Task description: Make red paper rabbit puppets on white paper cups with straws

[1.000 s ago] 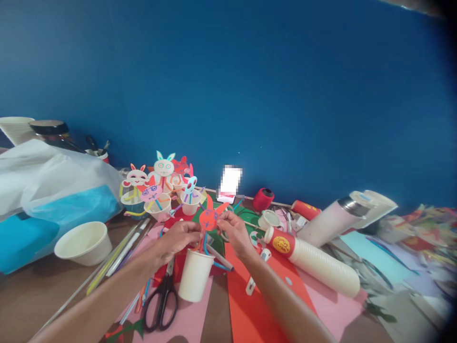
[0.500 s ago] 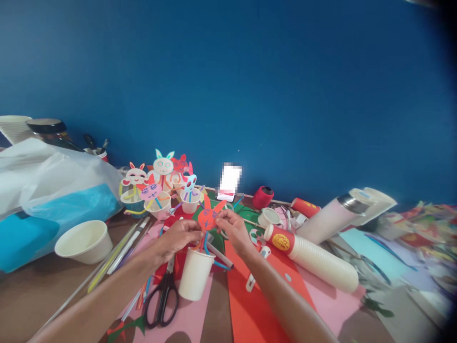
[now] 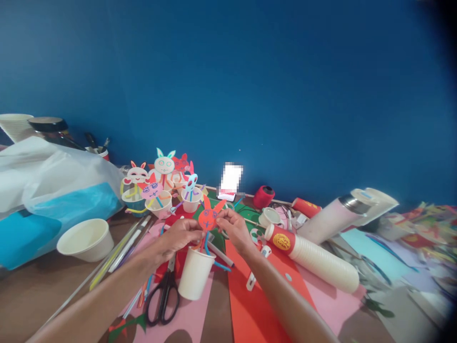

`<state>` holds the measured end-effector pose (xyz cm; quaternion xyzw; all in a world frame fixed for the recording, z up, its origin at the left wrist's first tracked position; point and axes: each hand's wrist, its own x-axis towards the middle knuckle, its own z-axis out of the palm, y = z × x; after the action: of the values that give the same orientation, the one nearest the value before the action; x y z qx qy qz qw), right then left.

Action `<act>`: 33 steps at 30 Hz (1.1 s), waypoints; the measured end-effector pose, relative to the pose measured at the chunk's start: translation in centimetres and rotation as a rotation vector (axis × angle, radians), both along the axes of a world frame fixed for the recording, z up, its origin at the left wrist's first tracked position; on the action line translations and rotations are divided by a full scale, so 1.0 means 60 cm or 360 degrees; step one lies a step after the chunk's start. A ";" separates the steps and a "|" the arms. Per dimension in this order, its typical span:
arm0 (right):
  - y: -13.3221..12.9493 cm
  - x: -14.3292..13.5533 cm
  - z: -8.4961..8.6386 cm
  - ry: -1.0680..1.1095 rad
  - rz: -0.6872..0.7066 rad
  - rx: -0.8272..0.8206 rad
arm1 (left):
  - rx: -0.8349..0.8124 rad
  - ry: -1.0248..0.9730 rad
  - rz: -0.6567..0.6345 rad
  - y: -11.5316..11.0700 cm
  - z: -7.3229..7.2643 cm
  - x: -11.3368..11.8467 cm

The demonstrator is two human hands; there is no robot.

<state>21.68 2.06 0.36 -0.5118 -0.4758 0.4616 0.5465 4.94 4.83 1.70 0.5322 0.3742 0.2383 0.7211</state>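
Note:
Between my two hands is an orange paper rabbit face (image 3: pixel 207 219) with long ears and drawn blue features. My left hand (image 3: pixel 183 234) pinches at its lower left edge. On its right edge, my right hand (image 3: pixel 233 226) grips it with thumb and fingertips. Below it stands a white paper cup (image 3: pixel 196 275), tilted slightly, with blue and orange pipe cleaners (image 3: pixel 221 265) coming out of its top. Black-handled scissors (image 3: pixel 163 295) lie just left of the cup, their blades partly hidden under my left hand.
Finished paper animal figures (image 3: pixel 164 164) in cups stand at the back left. An open paper bowl (image 3: pixel 85 240) is at left. Stacked paper cups (image 3: pixel 321 262), a white flask (image 3: pixel 328 219) and a utility knife (image 3: pixel 259 269) lie right. A bright phone (image 3: pixel 231 181) leans by the wall.
Both hands stay on the orange rabbit face with almost no movement. The whole view shifts very slightly.

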 end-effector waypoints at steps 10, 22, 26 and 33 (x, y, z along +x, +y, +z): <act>-0.001 -0.003 -0.002 -0.0009 0.0006 -0.0013 | 0.0039 0.0026 0.0007 -0.002 0.000 -0.002; -0.002 -0.003 -0.001 -0.0011 0.0004 -0.0005 | 0.0034 0.0046 0.0001 -0.001 0.000 -0.001; -0.001 -0.002 -0.001 -0.0026 0.0000 -0.0024 | 0.0023 0.0045 0.0018 0.000 -0.001 -0.001; -0.003 -0.004 0.000 -0.0024 -0.0002 -0.0027 | 0.0016 0.0046 0.0099 -0.002 -0.003 0.002</act>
<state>21.42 1.89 0.38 -0.5203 -0.4756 0.4613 0.5388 5.04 4.74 1.51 0.5273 0.3998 0.2547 0.7052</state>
